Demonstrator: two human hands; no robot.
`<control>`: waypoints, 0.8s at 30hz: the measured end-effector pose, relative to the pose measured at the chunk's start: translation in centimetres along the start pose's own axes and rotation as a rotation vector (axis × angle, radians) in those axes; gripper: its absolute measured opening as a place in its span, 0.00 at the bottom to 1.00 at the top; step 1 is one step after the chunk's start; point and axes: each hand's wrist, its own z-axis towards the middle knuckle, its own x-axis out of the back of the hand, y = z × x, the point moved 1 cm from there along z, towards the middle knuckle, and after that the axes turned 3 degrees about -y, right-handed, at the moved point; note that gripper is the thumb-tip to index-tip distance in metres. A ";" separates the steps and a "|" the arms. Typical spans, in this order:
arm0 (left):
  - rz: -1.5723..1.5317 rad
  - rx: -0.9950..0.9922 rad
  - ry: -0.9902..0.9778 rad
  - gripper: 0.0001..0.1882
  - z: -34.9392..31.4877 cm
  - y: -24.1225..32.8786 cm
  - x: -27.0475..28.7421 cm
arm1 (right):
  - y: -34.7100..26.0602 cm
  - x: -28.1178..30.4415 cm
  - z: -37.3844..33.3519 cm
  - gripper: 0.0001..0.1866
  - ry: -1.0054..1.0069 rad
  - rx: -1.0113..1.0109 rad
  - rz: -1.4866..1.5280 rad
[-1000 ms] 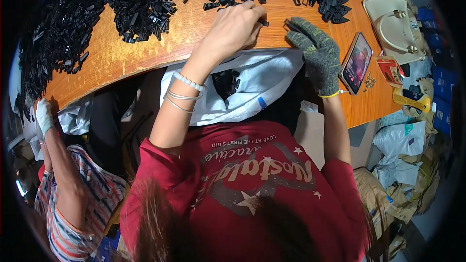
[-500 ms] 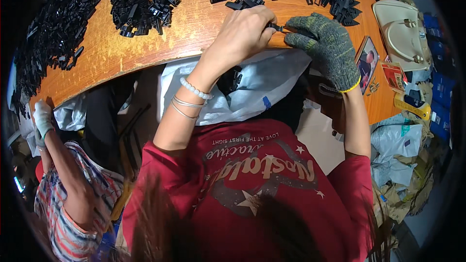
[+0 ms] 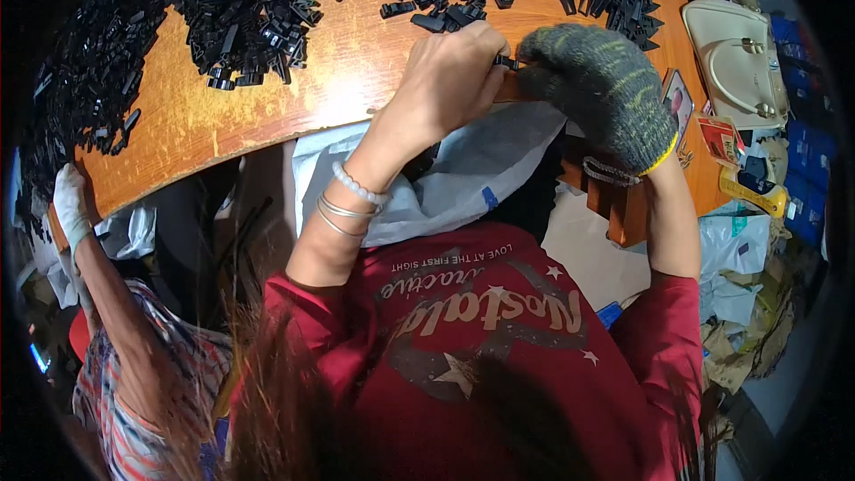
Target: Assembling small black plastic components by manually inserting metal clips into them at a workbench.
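At the table's front edge my two hands meet over a small black plastic piece (image 3: 506,62). My bare left hand (image 3: 456,71), with a beaded bracelet and metal bangles at the wrist, pinches one end of it. My right hand (image 3: 592,85), in a dark grey knitted glove with a yellow cuff, closes on the other end. Most of the piece is hidden by the fingers, so its exact kind cannot be told. Just beyond the hands lie loose black plastic pieces (image 3: 445,13) on the table. A white sack (image 3: 445,200) hangs open below my hands, at my lap.
Heaps of black plastic parts (image 3: 240,27) cover the far side of the wooden table (image 3: 338,80). At the right are a phone (image 3: 677,100), a cream handbag (image 3: 735,58), a red packet (image 3: 718,138) and a yellow-handled tool (image 3: 753,191). A co-worker's white-gloved hand (image 3: 71,200) rests at the left table edge.
My gloved right hand has rolled over, its fingers now curled tighter around the piece, and my right elbow has swung outward. My left hand keeps its pinch.
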 end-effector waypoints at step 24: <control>-0.118 0.079 0.149 0.07 -1.5 1.4 -0.2 | -3.5 -2.1 -3.2 0.13 0.085 -0.207 0.093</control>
